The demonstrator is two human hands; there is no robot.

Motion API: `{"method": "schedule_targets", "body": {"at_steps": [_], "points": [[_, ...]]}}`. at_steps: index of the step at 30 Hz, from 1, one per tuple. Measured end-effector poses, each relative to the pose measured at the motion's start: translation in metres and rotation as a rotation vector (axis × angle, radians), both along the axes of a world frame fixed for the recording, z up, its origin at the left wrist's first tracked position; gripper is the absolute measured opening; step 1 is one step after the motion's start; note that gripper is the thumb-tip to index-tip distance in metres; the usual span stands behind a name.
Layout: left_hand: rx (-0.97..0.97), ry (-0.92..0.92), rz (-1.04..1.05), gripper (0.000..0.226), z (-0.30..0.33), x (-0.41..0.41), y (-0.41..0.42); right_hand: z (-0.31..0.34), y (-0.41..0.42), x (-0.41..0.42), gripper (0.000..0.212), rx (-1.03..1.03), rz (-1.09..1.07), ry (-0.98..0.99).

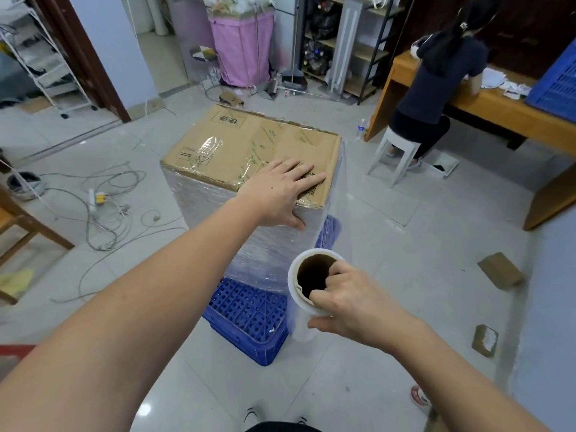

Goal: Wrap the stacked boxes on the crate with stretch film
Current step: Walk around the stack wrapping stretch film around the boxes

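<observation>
Left hand (pixel 280 191) rests flat, fingers straight, on stacked boxes (pixel 249 145); right hand (pixel 346 300) grips film roll (pixel 307 294), apparently upright, beside crate (pixel 249 316).

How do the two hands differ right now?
The left hand lies flat, fingers straight, on the top box near its corner; the right hand is curled on the film roll, fingers hooked into the core. The left is up at the stack's top; the right is lower, beside the blue crate. Both are bare.
</observation>
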State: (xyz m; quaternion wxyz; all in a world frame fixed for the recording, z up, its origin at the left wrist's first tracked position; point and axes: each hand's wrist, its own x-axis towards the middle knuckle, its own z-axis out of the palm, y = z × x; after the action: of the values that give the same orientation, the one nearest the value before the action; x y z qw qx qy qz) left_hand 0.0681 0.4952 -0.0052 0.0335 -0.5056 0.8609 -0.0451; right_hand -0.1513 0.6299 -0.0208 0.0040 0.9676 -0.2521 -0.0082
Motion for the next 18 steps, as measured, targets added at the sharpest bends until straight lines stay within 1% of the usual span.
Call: {"method": "schedule_targets", "body": {"at_steps": [3,8,12,13,15,16,18], "points": [[0.002,0.001,0.001,0.117,0.001,0.0,0.002,0.003,-0.001,-0.005,0.034,-0.013,-0.027,0.03],[0.008,0.008,0.017,0.116,0.004,-0.001,0.003,0.003,0.016,0.0,0.031,-0.028,-0.157,-0.001],[0.008,0.028,0.008,0.116,0.003,0.0,0.005,0.0,0.035,0.015,0.039,-0.078,-0.414,-0.024],[-0.001,0.029,0.009,0.116,0.002,0.001,0.006,0.001,0.038,0.02,0.04,-0.066,-0.488,-0.006],[-0.028,0.04,0.0,0.115,0.002,0.002,0.007,0.005,0.042,0.027,0.049,0.009,-0.679,0.01],[-0.047,0.055,-0.011,0.115,0.001,0.004,0.008,0.004,0.042,0.029,0.052,0.004,-0.743,0.021],[-0.095,0.086,-0.032,0.113,0.0,0.007,0.01,0.002,0.042,0.028,0.05,0.013,-0.84,0.023]]}}
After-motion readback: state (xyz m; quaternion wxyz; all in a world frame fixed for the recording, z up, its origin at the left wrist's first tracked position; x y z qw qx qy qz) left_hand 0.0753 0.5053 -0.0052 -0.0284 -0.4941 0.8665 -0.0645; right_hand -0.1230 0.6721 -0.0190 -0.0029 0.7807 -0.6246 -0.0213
